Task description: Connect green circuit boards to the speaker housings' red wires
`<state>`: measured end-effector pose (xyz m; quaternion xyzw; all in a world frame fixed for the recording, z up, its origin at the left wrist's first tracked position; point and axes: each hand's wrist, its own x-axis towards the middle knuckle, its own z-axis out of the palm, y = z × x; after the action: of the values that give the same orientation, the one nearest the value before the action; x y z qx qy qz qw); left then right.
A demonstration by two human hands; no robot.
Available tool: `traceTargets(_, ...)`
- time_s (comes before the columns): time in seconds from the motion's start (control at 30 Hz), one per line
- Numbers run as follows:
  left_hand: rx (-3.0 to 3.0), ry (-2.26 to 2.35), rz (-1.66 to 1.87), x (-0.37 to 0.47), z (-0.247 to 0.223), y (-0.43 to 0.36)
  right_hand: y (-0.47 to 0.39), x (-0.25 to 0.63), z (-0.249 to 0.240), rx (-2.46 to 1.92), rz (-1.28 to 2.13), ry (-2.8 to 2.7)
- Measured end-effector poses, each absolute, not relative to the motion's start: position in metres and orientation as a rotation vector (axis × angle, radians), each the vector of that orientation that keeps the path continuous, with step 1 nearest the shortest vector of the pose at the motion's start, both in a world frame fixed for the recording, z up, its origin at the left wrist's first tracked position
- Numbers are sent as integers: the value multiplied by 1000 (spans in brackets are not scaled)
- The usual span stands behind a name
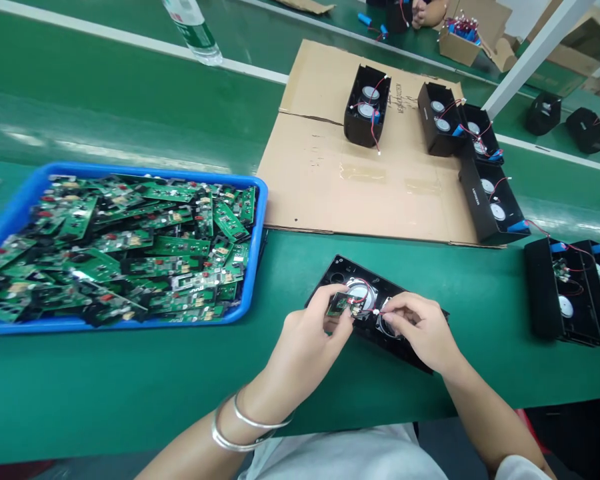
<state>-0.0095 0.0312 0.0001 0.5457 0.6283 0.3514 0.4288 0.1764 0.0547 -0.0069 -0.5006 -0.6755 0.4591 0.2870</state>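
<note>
My left hand (316,327) pinches a small green circuit board (337,305) between thumb and fingers. My right hand (420,325) is closed on a thin red and black wire with a white connector (376,312), close to the board. Both hands are over a black speaker box (405,357) that lies at an angle on the green table. Two round speaker drivers sit inside it; one driver (360,291) shows behind the board, and the other is partly covered by my right fingers.
A blue tray (261,247) heaped with circuit boards stands at the left. Beyond my hands, a cardboard sheet (305,173) carries several black speaker boxes (367,127). More boxes (550,320) stand at the right. A water bottle (195,33) and another person's hand (423,13) are at the back.
</note>
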Motion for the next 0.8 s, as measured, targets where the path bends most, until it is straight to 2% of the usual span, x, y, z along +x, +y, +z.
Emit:
traceTargets(0.13,1445,1581,853,-2,-1,34,47,173,-4,-1151,955,-2038)
traceTargets(0.3,1479,1528,837,3,1,35,45,167,-8,-1145,623,-2211)
traceTargets(0.67,1648,1466,841,3,0,34,43,163,-10,-1075,266,-2442)
traceTargets(0.8,1714,1418,825,-2,3,33,42,164,-9,-1208,364,-2334)
